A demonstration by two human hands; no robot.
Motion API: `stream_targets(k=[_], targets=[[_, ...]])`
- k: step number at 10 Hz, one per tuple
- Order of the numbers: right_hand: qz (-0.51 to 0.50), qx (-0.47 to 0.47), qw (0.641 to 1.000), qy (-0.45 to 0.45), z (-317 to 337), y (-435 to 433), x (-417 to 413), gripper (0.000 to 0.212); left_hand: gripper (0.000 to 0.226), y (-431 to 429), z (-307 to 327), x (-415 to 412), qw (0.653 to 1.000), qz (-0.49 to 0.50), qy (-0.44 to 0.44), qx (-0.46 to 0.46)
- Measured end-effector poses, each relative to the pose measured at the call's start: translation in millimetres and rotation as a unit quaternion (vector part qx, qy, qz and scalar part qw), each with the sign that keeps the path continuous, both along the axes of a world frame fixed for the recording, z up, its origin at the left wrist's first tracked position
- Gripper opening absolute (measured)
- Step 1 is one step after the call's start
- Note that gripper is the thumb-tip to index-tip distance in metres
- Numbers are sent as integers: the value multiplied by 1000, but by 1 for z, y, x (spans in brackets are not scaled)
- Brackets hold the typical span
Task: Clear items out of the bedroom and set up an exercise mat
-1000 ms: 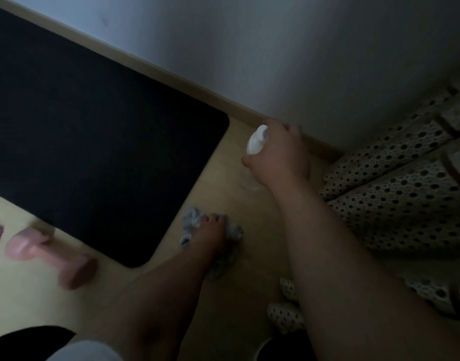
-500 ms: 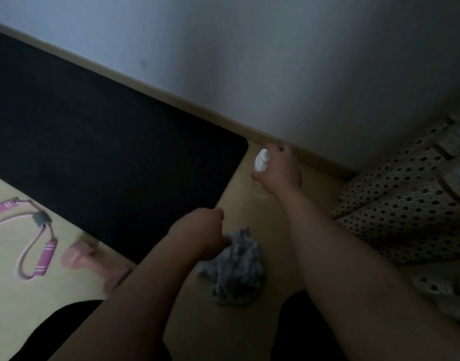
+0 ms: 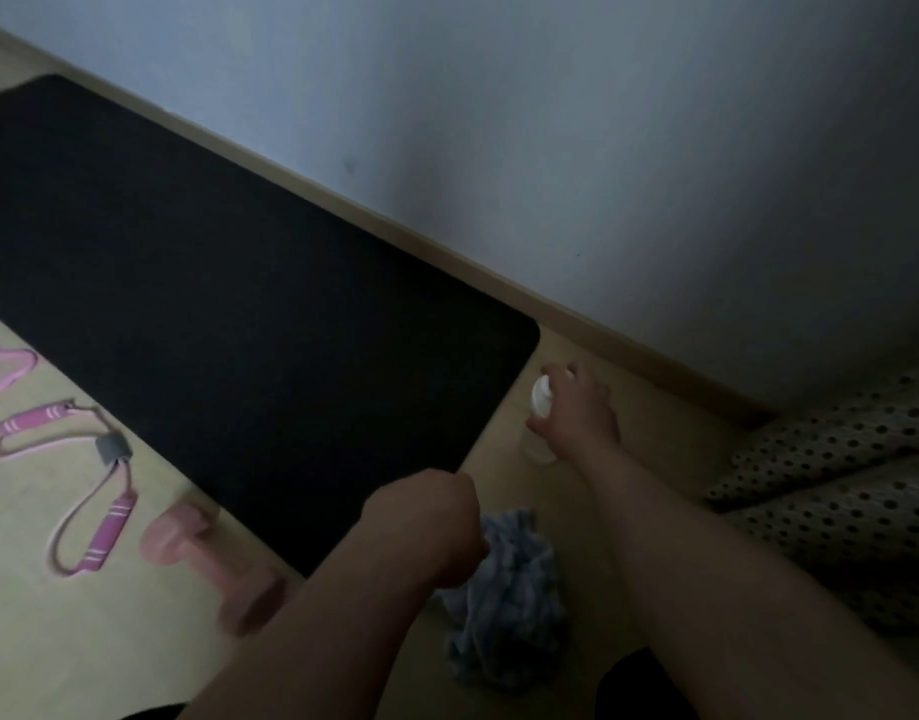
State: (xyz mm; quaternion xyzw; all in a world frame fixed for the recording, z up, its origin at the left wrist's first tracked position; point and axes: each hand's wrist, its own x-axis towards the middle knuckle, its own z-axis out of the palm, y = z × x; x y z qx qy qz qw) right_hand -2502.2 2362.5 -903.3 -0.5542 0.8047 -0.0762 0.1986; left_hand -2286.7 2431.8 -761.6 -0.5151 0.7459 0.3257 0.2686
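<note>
Gripping small white spray bottle (image 3: 541,396) beside black rectangular exercise mat (image 3: 239,324).
Right hand (image 3: 576,418) curls round it; left hand (image 3: 426,527) fisted, crumpled grey cloth (image 3: 509,600) beneath, grasp unclear. Aim onto mat.

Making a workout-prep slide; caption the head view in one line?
Right hand grips a white spray bottle by the black exercise mat; left hand beside a crumpled grey cloth.

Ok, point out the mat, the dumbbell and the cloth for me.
mat (image 3: 239,304), head view, middle of its black surface
dumbbell (image 3: 213,566), head view, its pink handle between the ends
cloth (image 3: 509,605), head view, centre of the crumpled heap
</note>
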Motion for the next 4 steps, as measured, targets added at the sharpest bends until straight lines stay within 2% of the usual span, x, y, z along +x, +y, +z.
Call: stream_targets(k=[2,3,4], targets=[[6,20,1000,1,3,6,-2,91,38,4,-10,-12,999,-14,-7,33],[26,93,995,-18,14,-5,-8,115,40,2,-11,-16,999,-25,-7,21],[10,97,993,-68,42,-19,-25,122,42,12,-15,-18,1000,-3,9,25]])
